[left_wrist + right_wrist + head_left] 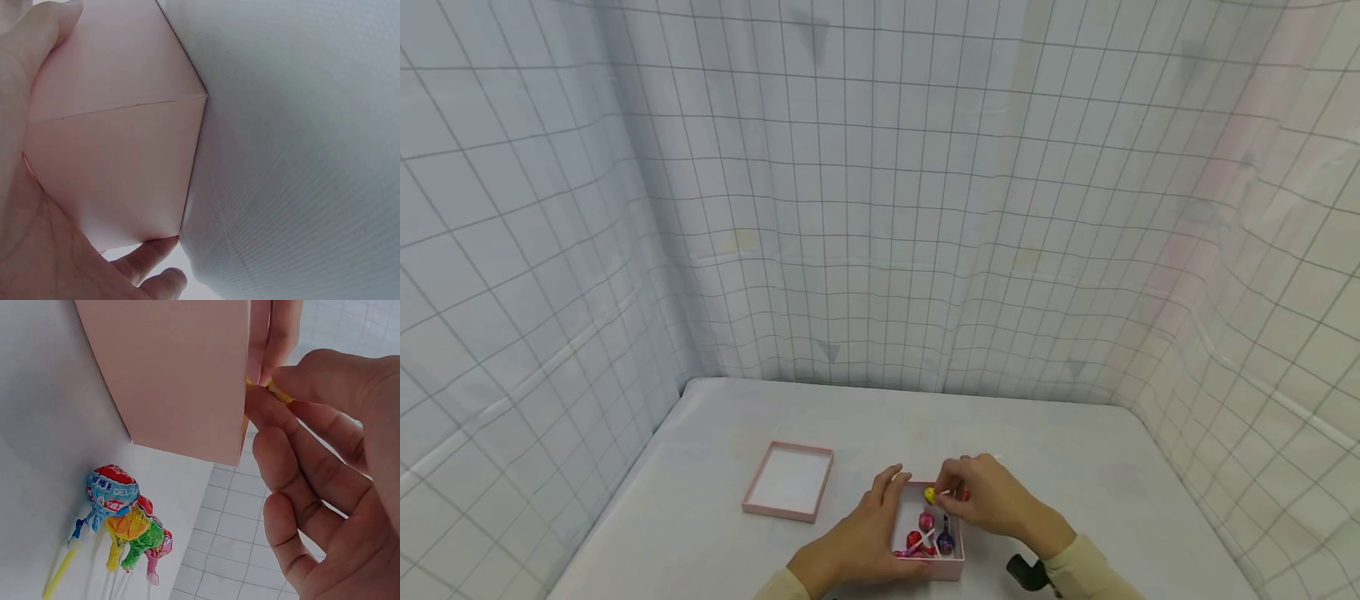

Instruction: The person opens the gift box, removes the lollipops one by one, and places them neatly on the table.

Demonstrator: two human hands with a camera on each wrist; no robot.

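Note:
An open pink box [946,570] holds several lollipops, among them a pink one [927,521], a red one [913,539] and a dark purple one [945,543]. My left hand [863,537] grips the box from its left side, thumb along the near wall and fingers at the far left corner. In the left wrist view, the palm lies against the pink outer wall [119,169]. My right hand [996,500] reaches over the right wall and pinches a yellow lollipop [930,495] by its stick at the box's far end. The box wall hides most of that lollipop in the right wrist view.
Beside the box, on the right, several wrapped lollipops lie on the table: a blue one [112,490], a yellow one [130,524], a green one [147,539] and a pink one [161,549]. A shallow pink lid [788,480] lies at the left. Grid-patterned curtains [865,208] surround the white table.

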